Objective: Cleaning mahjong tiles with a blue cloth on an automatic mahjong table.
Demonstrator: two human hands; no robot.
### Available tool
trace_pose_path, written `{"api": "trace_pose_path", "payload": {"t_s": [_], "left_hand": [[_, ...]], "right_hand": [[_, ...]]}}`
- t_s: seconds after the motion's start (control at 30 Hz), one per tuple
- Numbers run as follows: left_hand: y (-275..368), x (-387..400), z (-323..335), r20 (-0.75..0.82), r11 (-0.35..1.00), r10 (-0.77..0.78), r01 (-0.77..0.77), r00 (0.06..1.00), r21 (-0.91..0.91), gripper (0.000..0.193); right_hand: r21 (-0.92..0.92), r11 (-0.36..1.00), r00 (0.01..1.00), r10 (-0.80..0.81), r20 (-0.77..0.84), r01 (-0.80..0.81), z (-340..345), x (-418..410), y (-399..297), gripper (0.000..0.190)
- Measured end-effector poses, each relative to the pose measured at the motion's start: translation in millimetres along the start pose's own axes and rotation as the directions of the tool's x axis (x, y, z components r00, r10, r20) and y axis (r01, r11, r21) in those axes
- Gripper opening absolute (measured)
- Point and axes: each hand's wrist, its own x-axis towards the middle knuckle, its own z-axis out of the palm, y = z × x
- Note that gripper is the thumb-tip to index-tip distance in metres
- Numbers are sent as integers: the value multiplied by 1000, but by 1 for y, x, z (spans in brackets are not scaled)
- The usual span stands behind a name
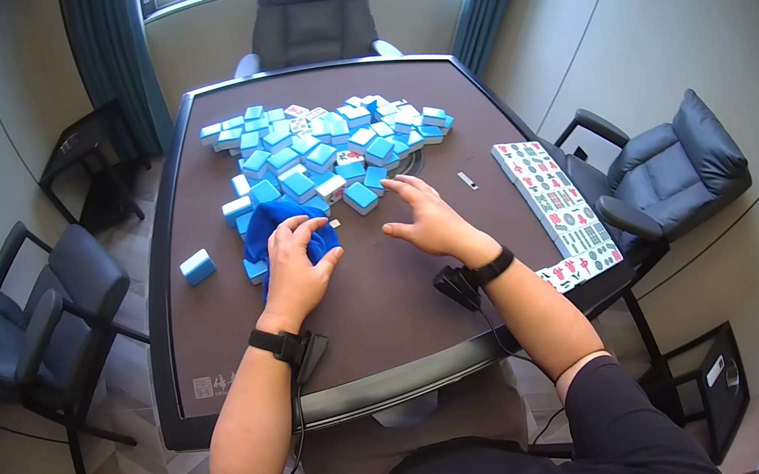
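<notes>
My left hand (pixel 298 263) lies on a crumpled blue cloth (pixel 267 228) at the near left edge of a loose heap of blue-backed mahjong tiles (pixel 298 184); whether its fingers pinch the cloth is unclear. My right hand (pixel 426 219) hovers with fingers spread and nothing in it, just right of the heap. One tile (pixel 197 267) stands apart on the left. Mahjong tiles (pixel 549 196) lie face up in close rows along the right side, turning the corner at the near end. A small pale piece (pixel 335 223) sits beside the cloth.
The mahjong table (pixel 390 296) has a brown top and a raised dark rim. A small white and black object (pixel 467 180) lies right of the heap. Padded chairs stand at the far side (pixel 315 20), left (pixel 87 265) and right (pixel 678 158). Cables hang from both wrist straps.
</notes>
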Motion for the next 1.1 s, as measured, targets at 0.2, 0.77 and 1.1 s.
{"api": "trace_pose_path", "payload": {"t_s": [0.2,0.77,1.1], "left_hand": [[-5,9,-6,-72,926,-183,196,981,323,51],[-26,23,-82,-637,863,14,312,771,397,30],[-13,9,-47,-13,679,-371,281,929,678,71]], "right_hand": [[-269,954,987,-100,128,132,31,67,34,82],[-224,971,977,122,175,-81,26,34,-11,78],[27,987,942,-162,293,161,15,8,-6,89]]}}
